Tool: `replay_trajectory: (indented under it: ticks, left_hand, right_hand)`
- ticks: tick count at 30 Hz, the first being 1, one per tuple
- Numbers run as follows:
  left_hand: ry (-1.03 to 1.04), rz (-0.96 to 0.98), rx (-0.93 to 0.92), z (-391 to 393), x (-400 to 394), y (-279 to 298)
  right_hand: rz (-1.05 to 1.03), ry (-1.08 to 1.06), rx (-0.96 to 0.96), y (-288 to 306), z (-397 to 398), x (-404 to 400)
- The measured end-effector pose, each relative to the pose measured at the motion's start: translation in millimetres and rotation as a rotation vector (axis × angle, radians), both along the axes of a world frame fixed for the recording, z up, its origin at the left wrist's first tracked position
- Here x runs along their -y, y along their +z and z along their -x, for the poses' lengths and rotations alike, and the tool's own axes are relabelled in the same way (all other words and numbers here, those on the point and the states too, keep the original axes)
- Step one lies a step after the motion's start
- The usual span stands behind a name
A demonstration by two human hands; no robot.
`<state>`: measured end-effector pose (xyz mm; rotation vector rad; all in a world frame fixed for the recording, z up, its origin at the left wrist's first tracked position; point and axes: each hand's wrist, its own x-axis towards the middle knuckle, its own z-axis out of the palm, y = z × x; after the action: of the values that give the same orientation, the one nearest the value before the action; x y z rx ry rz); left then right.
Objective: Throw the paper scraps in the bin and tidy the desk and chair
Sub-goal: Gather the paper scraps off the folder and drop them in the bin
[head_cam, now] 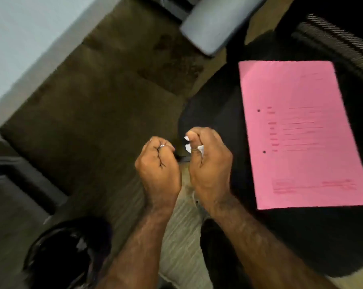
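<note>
My right hand (207, 161) is closed into a fist around white paper scraps (201, 148), with small white corners poking out beside the thumb. My left hand (158, 164) is also a fist; tiny white bits show at its fingertips, too small to tell what is inside. Both fists hover side by side over the floor, just left of the black chair seat (218, 113). A pink punched sheet (299, 130) lies flat on that seat. The bin (68, 253), lined with a black bag, stands at the lower left, below and left of my left forearm.
A grey chair armrest (214, 24) juts in at the top. The chair's mesh back (343, 44) is at the upper right. A pale desk edge (30, 49) runs diagonally across the upper left, over brown carpet (105, 97). A dark drawer unit (15, 174) sits at the left.
</note>
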<state>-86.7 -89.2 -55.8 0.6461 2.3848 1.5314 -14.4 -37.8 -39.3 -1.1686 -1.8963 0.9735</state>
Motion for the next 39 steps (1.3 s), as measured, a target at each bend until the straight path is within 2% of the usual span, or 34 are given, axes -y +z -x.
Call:
replay_trajectory:
  ticks: [4,8,14,17,19,21,24,27,32,39]
  left_hand:
    - [0.187,0.067,-0.065,32,122,-9]
    - [0.392,0.254,-0.152,50,245,-31]
    - [0.753,0.559,-0.067,62,400,-80]
    - [0.866,0.633,0.018,77,454,-108]
    - [0.818,0.632,0.085,88,483,-129]
    - [0.69,0.681,0.134,96,505,-150]
    - [0.469,0.897,0.219,96,529,-176]
    - [0.328,1.017,0.239,89,547,-189]
    - [0.301,0.99,0.239,78,557,-191]
    - [0.319,0.862,0.199,69,539,-153]
  right_hand:
    - [-0.022,0.28,0.026,-11,52,99]
    - [-0.005,0.505,0.058,-35,95,203]
    - [0.151,0.772,0.154,-91,136,348]
    - [0.165,0.933,0.219,-125,152,402]
    - [0.15,1.053,0.3,-149,163,430]
    - [0.128,1.183,0.484,-172,173,449]
    - [0.056,1.363,0.804,-196,178,466]
    - [-0.025,1.435,0.928,-210,176,471]
    - [-0.106,1.419,0.895,-207,165,472]
    - [-0.053,1.273,0.752,-172,146,452]
